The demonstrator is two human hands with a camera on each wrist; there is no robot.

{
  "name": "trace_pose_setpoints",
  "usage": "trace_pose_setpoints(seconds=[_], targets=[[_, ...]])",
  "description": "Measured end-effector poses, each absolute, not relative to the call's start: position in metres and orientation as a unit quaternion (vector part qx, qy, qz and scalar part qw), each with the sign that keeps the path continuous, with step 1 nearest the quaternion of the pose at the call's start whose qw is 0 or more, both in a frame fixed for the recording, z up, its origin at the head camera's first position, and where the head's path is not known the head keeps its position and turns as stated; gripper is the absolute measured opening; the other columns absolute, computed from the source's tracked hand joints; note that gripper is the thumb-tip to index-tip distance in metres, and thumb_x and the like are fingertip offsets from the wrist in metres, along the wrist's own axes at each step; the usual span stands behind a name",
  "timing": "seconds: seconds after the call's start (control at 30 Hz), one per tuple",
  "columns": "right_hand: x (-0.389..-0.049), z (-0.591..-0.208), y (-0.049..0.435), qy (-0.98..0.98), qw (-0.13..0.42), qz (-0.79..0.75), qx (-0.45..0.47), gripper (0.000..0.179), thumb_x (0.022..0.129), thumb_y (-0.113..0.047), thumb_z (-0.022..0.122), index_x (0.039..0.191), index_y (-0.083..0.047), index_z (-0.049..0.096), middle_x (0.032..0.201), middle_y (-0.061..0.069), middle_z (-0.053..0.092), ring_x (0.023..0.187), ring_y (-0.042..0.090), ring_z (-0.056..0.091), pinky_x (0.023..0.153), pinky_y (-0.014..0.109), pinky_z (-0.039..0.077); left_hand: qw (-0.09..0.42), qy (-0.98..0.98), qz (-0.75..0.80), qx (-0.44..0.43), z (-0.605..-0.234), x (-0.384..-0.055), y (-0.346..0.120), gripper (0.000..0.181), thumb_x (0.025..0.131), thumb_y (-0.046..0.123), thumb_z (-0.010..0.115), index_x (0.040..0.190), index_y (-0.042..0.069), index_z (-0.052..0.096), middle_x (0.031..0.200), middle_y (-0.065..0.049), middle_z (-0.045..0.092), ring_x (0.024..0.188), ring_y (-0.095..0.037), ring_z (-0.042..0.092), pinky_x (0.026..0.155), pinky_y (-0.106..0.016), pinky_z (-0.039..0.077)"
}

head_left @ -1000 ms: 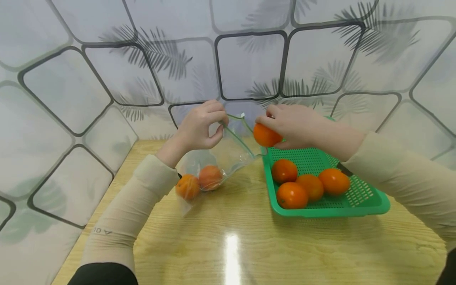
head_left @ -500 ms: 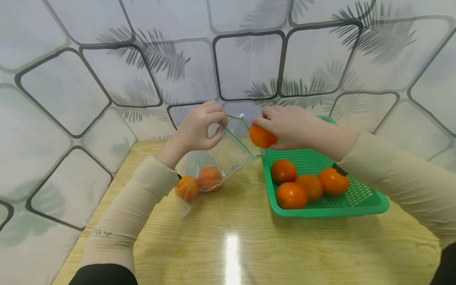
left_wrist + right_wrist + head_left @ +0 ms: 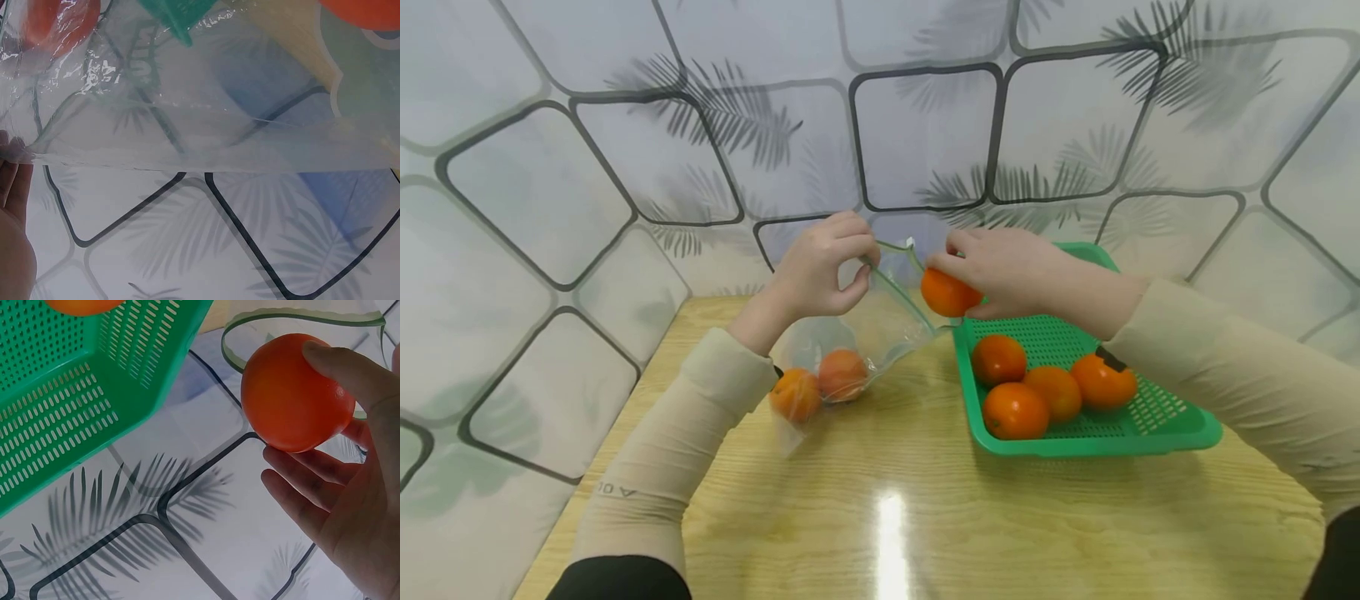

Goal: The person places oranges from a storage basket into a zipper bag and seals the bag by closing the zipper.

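Observation:
My left hand [image 3: 831, 262] pinches the rim of a clear zip bag [image 3: 887, 321] with a green seal strip, holding its mouth up. Two oranges, one on the left [image 3: 795, 395] and one beside it [image 3: 842, 374], lie low inside the bag. In my right hand [image 3: 1011, 271] is another orange [image 3: 950, 292], gripped between thumb and fingers right at the bag's mouth. The right wrist view shows this orange [image 3: 294, 394] in front of the green seal strip [image 3: 300, 314]. In the left wrist view the bag's plastic [image 3: 206, 134] fills most of the picture, with the left fingers [image 3: 15, 181] at its edge.
A green perforated basket [image 3: 1090, 446] stands on the wooden table [image 3: 790, 517] at the right, under my right forearm. Several oranges [image 3: 1015, 411] lie in its near half. Behind the table rises a patterned wall covering [image 3: 925, 142].
My right hand has moved slightly left with its orange, closer to the bag's mouth. The left hand, the bag and the oranges in the basket have stayed in place.

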State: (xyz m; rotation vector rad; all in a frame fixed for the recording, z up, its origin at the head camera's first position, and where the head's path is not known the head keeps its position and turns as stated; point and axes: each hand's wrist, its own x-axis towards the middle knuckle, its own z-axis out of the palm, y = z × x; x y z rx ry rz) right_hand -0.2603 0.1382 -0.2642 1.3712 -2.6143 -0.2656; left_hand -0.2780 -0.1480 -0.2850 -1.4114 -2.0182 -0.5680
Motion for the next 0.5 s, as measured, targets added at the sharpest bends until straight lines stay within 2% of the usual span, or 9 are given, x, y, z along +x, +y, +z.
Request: trace_pose_setpoints(seconds=[0.27,0.5], targets=[[-0.2615,-0.2704,0.1347,-0.87,0.084,-0.097,0.477,0.07,0.08,-0.03,0.092,0.138,-0.011,0.057,0.113,0.016,0.059,0.094,0.031,0.063,0.081,0.044,0.06,0.301,-0.764,-0.212,-0.53,-0.2844,-0.2765,-0.1483,0.01,0.086,0.0,0.058,0.085,0.005,0.067,0.084,-0.01,0.063,0.083,-0.029,0.055,0.082,-0.043,0.049],[-0.2632,-0.2747,0.1337,-0.864,0.084,-0.101,0.485,0.069,0.08,-0.029,0.092,0.138,-0.012,0.058,0.114,0.016,0.06,0.093,0.032,0.063,0.081,0.044,0.059,0.3,-0.769,-0.208,-0.525,-0.2851,-0.2763,-0.1486,0.011,0.087,0.0,0.058,0.086,0.005,0.068,0.086,-0.01,0.064,0.085,-0.03,0.058,0.084,-0.044,0.051]])
